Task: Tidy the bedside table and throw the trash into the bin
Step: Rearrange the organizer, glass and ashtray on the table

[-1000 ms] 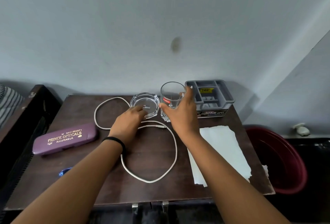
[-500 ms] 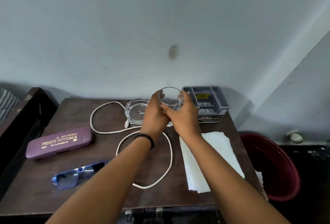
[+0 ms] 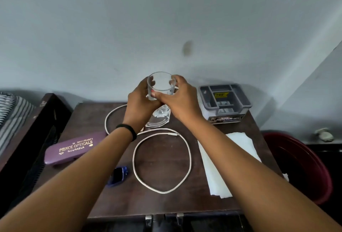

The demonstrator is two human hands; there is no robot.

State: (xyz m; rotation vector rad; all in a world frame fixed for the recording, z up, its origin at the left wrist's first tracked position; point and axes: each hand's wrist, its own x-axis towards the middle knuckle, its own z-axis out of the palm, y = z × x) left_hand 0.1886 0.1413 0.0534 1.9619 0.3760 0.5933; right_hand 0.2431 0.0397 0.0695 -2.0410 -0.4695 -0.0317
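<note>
Glass [image 3: 160, 85] gripped between left hand [image 3: 140, 103], right hand [image 3: 180, 98]; ashtray [image 3: 160, 120] beneath, cable [image 3: 174, 134] near.

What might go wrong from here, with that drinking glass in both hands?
1. The glass is smooth and clear, gripped by the left hand and right hand. If it slips, it would likely hit the glass ashtray just under it, and either might chip.
2. The left forearm crosses right above the blue sunglasses near the table front; drawing back low might knock them off.
3. The white cable loops below both arms and might snag.
</note>
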